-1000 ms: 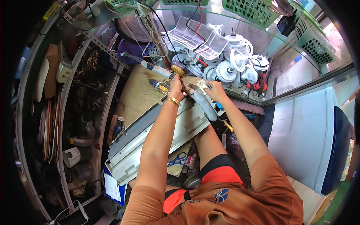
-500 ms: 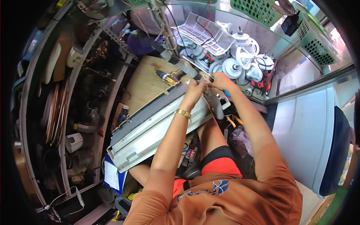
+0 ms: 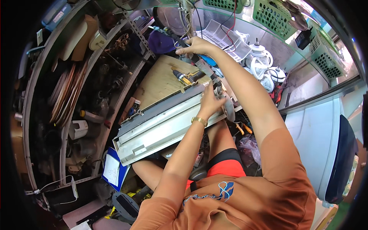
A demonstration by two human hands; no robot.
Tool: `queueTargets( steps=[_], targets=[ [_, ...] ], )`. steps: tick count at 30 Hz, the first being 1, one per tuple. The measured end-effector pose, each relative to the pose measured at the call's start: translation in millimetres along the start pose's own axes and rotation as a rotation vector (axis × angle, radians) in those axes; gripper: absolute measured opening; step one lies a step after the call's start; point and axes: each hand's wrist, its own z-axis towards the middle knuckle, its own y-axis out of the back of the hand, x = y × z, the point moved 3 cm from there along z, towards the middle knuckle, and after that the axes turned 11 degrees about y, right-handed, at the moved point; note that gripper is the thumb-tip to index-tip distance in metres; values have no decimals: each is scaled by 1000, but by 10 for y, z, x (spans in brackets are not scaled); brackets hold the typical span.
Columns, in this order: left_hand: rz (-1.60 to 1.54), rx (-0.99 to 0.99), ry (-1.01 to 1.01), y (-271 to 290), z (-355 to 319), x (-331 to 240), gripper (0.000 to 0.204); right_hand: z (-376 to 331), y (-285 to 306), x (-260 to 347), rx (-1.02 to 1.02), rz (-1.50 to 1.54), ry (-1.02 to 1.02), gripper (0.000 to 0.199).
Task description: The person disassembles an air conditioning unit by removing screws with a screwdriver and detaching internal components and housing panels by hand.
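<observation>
A long grey and white metal housing lies slantwise across my lap and the wooden board. My left hand, with a gold bracelet on its wrist, presses on the housing's right end, fingers closed on a small part there. My right hand is stretched far up to the back of the bench. Its fingers curl around a dark long tool beside hanging wires. A yellow and black cordless drill rests on the board just behind the housing.
Metal shelving full of parts and tubes runs along the left. White kettles and a clear tray stand at the back right, green baskets above them. A blue clipboard leans below the housing. A white appliance stands to the right.
My right hand has left the housing's right end and reached up and back to the dark tool. My left hand has stayed at the housing's end.
</observation>
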Motion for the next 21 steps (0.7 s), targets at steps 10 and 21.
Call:
queueTargets(
  steps=[10, 21],
  targets=[
    [824, 249, 93, 234, -457, 828, 140, 164, -91, -94, -93, -56, -194, 58],
    [775, 208, -10, 77, -548, 854, 135, -398, -82, 134, -258, -315, -193, 49]
  ],
)
